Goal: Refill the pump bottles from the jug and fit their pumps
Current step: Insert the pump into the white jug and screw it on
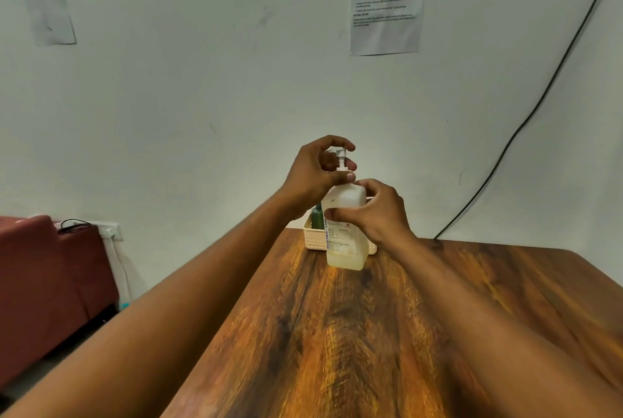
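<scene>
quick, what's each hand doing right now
Left hand: fingers curled round the white pump at the bottle's neck.
Right hand: grips the pump bottle standing on the table.

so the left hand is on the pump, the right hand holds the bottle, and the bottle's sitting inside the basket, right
Not quite. The head view shows the bottle standing on the table in front of the basket, not inside it. The left hand is on the pump and the right hand holds the bottle.
</scene>
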